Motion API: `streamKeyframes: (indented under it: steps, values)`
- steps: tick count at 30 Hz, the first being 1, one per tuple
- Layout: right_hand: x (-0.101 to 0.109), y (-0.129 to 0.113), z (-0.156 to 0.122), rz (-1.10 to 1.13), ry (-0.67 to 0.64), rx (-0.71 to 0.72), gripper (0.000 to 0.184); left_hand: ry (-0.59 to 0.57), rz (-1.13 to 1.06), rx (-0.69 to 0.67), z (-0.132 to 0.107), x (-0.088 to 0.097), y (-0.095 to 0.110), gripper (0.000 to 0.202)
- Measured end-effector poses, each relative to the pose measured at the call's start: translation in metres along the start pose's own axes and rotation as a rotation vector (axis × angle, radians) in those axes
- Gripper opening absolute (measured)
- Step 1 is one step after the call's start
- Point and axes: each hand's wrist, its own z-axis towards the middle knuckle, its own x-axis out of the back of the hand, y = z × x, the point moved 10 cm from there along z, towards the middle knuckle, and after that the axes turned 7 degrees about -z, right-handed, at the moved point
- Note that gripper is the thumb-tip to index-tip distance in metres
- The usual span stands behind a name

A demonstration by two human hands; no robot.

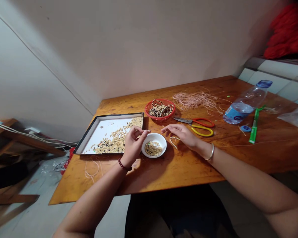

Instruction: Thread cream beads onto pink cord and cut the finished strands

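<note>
My left hand (134,143) is over the right edge of the bead tray, beside the white bowl (165,148). Its thumb and forefinger are pinched together, with something thin and pale at the tips that is too small to name. Small cream and dark beads (152,149) lie in the bowl. On the bowl's right, my right hand (181,134) has its fingers bent together, palm down. A short string of beads (173,142) curves out from under it, and a bit of thread seems to show at its fingertips.
Loose beads cover much of the black-rimmed tray (89,132). Behind the bowl stand a red basket (160,117) of strung beads, scissors (196,124) and a tangle of pink cord (195,99). Rightward are an open water bottle (245,104), its blue cap (245,128) and a green wrapper (254,127).
</note>
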Motion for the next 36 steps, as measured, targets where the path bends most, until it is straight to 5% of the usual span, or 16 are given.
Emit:
streamKeyframes:
  steps: [8, 18, 30, 36]
  values:
    - [0.002, -0.001, -0.002, 0.068, 0.039, -0.017, 0.031, -0.050, 0.190, -0.071, -0.006, -0.009, 0.004, 0.025]
    - [0.000, 0.000, -0.001, 0.025, 0.012, -0.021, 0.028, -0.353, 0.715, -0.272, -0.023, -0.047, 0.011, 0.014]
    - [0.033, 0.021, 0.002, 0.080, 0.288, -0.088, 0.032, -0.206, 1.128, -0.317, -0.015, -0.024, 0.004, 0.006]
    - [0.000, 0.010, -0.002, -0.103, 0.034, -0.003, 0.026, -0.283, 0.962, -0.313, -0.019, -0.035, 0.019, 0.021]
